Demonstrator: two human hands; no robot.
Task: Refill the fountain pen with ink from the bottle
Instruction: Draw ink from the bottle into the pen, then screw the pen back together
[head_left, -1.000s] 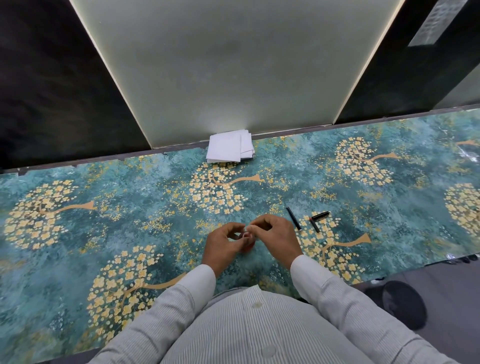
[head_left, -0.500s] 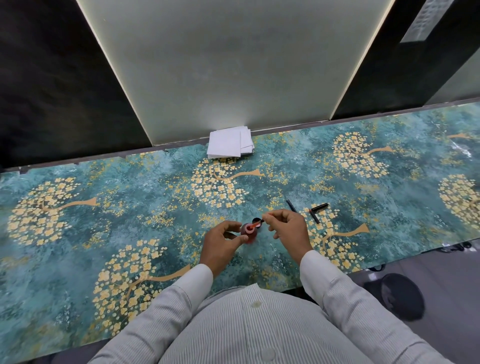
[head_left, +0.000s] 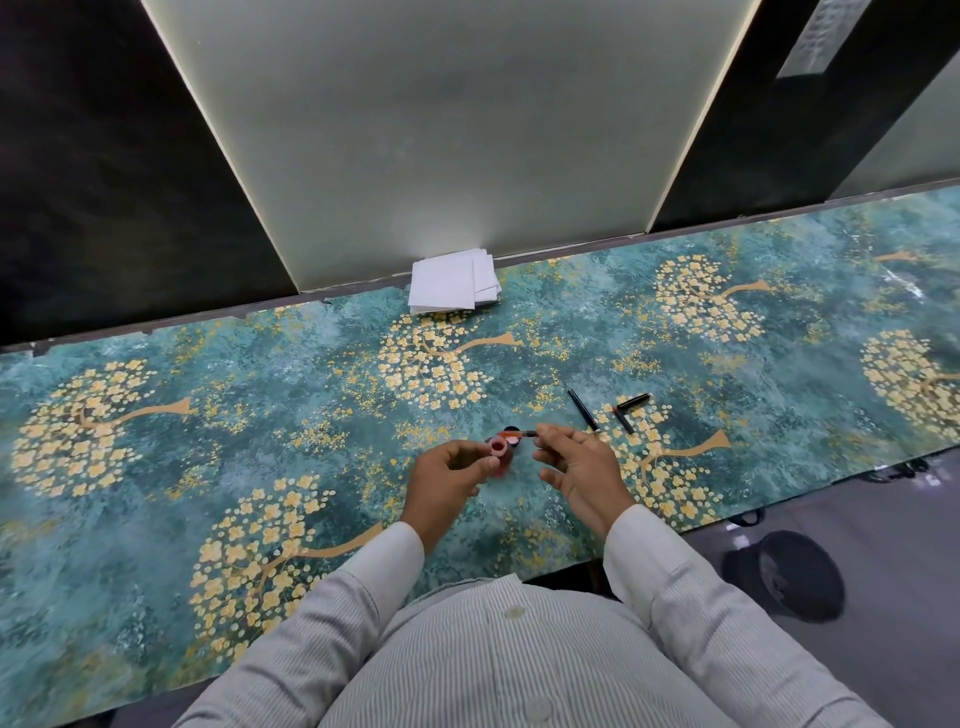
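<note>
A small red ink bottle (head_left: 500, 450) stands open on the teal patterned table (head_left: 260, 415), gripped by the fingers of my left hand (head_left: 447, 480). Just behind it lies a round black cap (head_left: 511, 432) with red inside. My right hand (head_left: 584, 467) pinches a thin pen part (head_left: 525, 434) with a reddish end, pointing left toward the cap and bottle. Other black pen pieces lie to the right: a long barrel (head_left: 583, 410), a piece with a gold tip (head_left: 635, 400) and a short piece (head_left: 623, 421).
A stack of white paper sheets (head_left: 452, 283) lies at the table's far edge against the pale wall panel. The table's near edge runs just in front of my body. A dark round object (head_left: 789, 577) sits on the floor at the right.
My hands were pressed together over the bottle. They have drawn apart: the open bottle now shows in my left hand, and my right hand holds the thin pen part beside it.
</note>
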